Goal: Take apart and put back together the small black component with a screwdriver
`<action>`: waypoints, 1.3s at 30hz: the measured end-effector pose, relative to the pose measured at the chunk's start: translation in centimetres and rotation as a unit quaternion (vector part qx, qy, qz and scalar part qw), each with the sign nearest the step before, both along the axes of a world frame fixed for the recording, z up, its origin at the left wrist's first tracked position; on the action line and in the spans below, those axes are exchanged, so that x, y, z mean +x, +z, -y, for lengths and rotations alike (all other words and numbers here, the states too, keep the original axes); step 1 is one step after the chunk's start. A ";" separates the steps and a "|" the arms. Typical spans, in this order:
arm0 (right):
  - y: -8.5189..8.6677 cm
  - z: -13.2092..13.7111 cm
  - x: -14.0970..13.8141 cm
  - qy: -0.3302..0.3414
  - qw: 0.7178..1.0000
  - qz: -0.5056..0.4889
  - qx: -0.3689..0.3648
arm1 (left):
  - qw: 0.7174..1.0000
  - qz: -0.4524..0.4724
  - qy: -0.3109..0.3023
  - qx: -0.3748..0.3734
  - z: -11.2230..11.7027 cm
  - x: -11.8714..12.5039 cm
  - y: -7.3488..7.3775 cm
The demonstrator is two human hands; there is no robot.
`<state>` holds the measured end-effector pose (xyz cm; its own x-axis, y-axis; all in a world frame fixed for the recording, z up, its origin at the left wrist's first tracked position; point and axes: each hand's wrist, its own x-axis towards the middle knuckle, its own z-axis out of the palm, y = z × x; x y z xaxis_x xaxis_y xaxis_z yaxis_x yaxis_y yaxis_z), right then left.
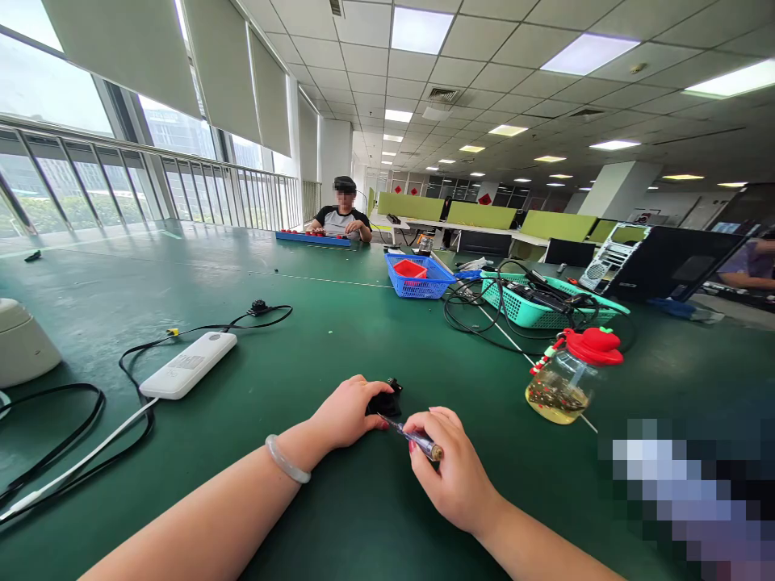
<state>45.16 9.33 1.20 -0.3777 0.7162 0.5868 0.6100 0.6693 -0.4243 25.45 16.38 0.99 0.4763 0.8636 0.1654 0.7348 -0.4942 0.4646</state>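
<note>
My left hand (pixel 349 411) is closed around a small black part (pixel 386 399) and steadies it on the green table. What exactly the part is I cannot make out, since my fingers cover some of it. Between the fingers of my right hand (pixel 451 464) is a slim screwdriver (pixel 425 444) with a see-through purplish handle. Its thin shaft points away to the left, and the tip is at or very near the black part. A pale bangle circles my left wrist.
A white power bank (pixel 189 365) with cables lies on the left, near a white rounded object (pixel 24 343). To the right stands a glass bottle (pixel 560 391) with a red lid. Beyond are a blue basket (pixel 421 286) and a green basket (pixel 526 315) of cables. A person (pixel 343 218) sits at the far end.
</note>
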 end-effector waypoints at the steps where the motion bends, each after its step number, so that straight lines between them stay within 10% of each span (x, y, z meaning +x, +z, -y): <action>1: 0.0 0.0 0.0 -0.002 1.000 -0.003 -0.011 | 1.000 0.000 -0.002 0.002 0.0 0.0 0.0; 26: -0.1 -0.6 1.0 -0.044 0.996 -0.069 -0.023 | 0.997 0.067 0.004 0.024 0.5 0.0 0.6; 35: -0.4 -0.8 1.2 -0.084 0.993 -0.082 0.021 | 0.974 0.020 0.214 0.075 -0.3 -0.4 0.1; 39: -0.8 -1.4 1.1 -0.104 0.993 -0.054 -0.016 | 0.972 -0.067 0.218 0.050 -0.1 -0.4 -0.3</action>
<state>46.30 10.71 0.38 -0.1555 0.7911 0.5915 0.6828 0.5188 -0.5144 25.00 16.44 0.72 0.0914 0.9710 0.2211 0.9352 -0.1600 0.3160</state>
